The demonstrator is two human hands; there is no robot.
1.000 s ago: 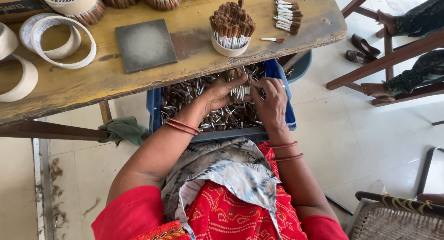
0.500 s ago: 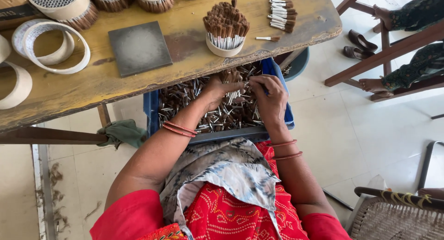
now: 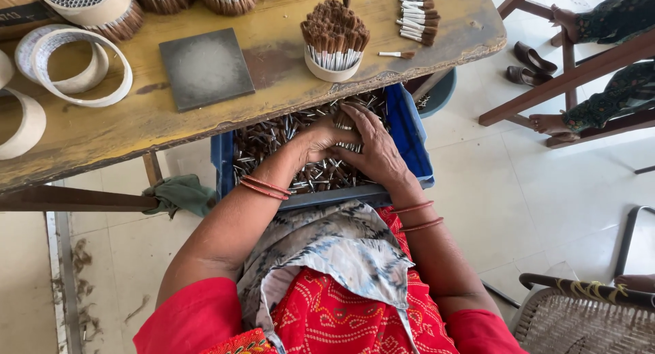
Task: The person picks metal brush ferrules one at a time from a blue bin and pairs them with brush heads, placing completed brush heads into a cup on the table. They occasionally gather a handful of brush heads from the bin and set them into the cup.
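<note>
A blue crate [image 3: 416, 142] rests on my lap, full of loose small brown and white sticks [image 3: 269, 136]. Both hands are down in it. My left hand [image 3: 317, 139] cups a bunch of sticks [image 3: 346, 146] from the left, and my right hand [image 3: 372, 146] closes over the same bunch from the right, fingers spread on top. Just beyond, on the worn yellow table [image 3: 293, 81], stands a white ring [image 3: 332, 69] packed with upright brown-tipped sticks [image 3: 334, 28]. A small row of sticks [image 3: 417, 18] lies to its right, with one lone stick [image 3: 396, 54] below.
A dark grey square slab [image 3: 205, 67] lies on the table. Empty white rings [image 3: 75, 64] sit at the left, filled rings [image 3: 92, 9] along the far edge. Another person's feet [image 3: 552, 122] and sandals [image 3: 532, 57] are at the right by wooden legs. A wicker chair [image 3: 580, 313] stands lower right.
My hands have drawn together over the bunch of sticks in the crate, and the view has shifted slightly closer to the table.
</note>
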